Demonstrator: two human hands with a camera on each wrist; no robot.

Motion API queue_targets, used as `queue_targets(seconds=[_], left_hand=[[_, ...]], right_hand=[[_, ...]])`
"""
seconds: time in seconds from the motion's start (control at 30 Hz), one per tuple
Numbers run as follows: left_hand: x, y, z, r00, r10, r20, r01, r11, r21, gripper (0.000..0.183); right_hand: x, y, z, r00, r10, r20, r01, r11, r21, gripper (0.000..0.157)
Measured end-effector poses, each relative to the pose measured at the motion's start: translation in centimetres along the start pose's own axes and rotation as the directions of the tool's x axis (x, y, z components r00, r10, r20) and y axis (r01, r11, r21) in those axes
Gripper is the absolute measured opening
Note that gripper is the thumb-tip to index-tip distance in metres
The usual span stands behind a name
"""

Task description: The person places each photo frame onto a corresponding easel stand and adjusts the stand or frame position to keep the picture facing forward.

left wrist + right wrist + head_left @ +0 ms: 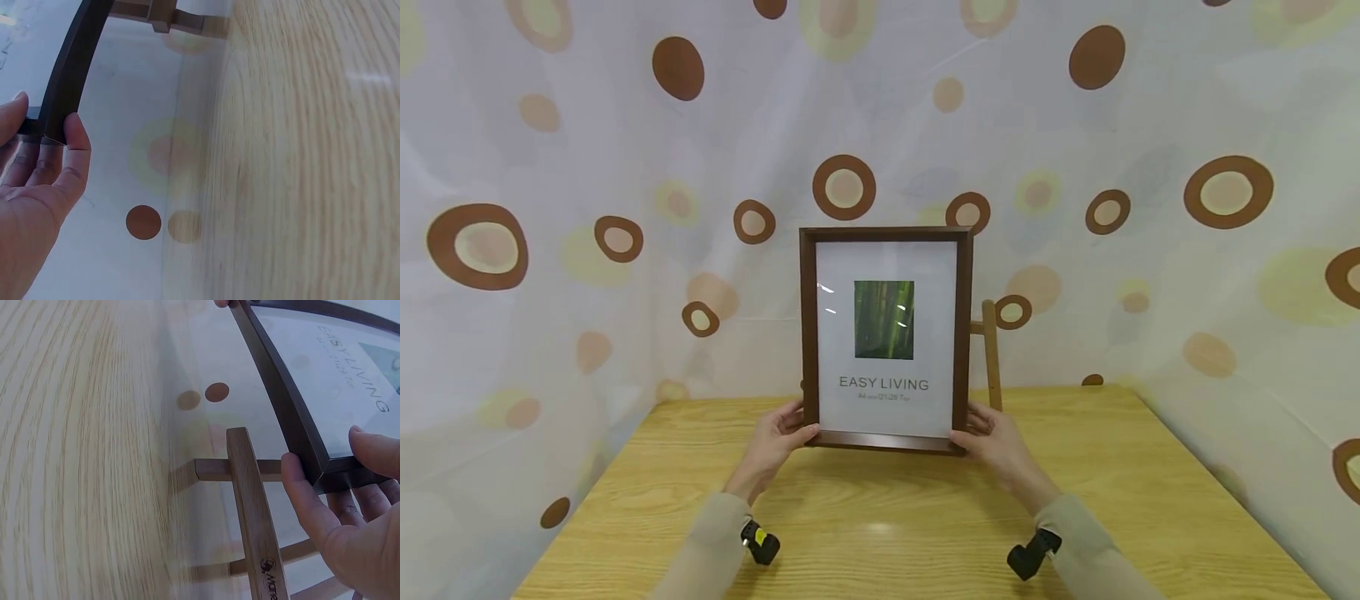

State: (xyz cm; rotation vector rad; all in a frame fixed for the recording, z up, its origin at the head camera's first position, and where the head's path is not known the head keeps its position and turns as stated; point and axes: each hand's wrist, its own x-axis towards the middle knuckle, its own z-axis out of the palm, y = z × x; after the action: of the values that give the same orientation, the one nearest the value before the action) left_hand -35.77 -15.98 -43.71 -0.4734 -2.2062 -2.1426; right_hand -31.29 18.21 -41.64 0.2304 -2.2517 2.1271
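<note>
A dark brown picture frame [886, 408] stands nearly upright in front of me, its clear front showing a white sheet with a small green bamboo picture and the words EASY LIVING. My left hand [772, 442] grips its lower left corner, thumb on the front and fingers at the side and behind. At the lower right corner my right hand [1002, 448] holds it the same way. In both wrist views the frame's lower edge is raised off the table. Behind it, a wooden stand [250, 506] with crossbars is mostly hidden in the head view.
The light wood-grain table [880, 525] reaches back to a white curtain [737, 108] with brown and beige spots, which also hangs along both sides. A part of the stand [992, 358] sticks out right of the picture frame.
</note>
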Motion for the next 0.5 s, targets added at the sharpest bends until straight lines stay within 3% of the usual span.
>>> queue_targets(seconds=[0.5], left_hand=[[1.3,0.3,2.6,0.999,0.032,-0.019,-0.032,0.999,0.011,0.056]], right_hand=[[0.0,-0.1,-2.2,0.998,0.025,-0.052,-0.025,1.000,0.000,0.070]])
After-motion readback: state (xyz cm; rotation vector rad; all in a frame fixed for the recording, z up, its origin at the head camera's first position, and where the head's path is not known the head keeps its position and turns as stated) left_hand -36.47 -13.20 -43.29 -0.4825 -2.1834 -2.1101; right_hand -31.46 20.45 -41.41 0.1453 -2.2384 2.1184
